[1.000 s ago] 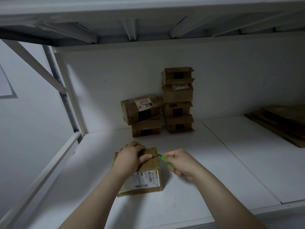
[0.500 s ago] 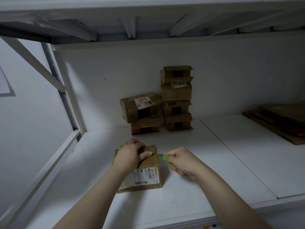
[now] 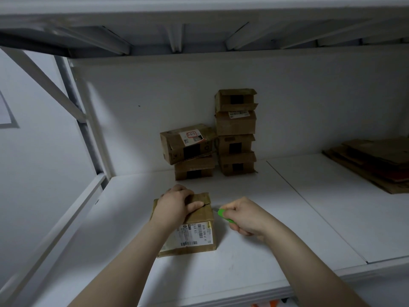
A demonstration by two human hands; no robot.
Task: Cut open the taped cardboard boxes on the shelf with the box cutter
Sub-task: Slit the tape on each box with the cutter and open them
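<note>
Watching the head view remotely here. The left hand is sitting on top of the near box, which is lying on the white shelf close to its front edge, label side facing me. Its fingers are curling over the box's far top edge and the thumb is lying along the taped seam, so it's gripping the box and pinning it down.

The right hand is hanging at the box's 3 o'clock, its own fingers wrapping tight round the green box cutter. The blade is poking toward 9 o'clock, at the right end of the seam, where I'm seeing a short dark slit. I can't tell if the tip is actually touching the cardboard.

At 12 o'clock from the near box, against the back wall, a stack of four boxes is standing. Just at its 9 o'clock a tilted box is leaning on top of a lower box. Way off at 2 o'clock, flattened cardboard is lying in a pile on the shelf's right panel.
</note>
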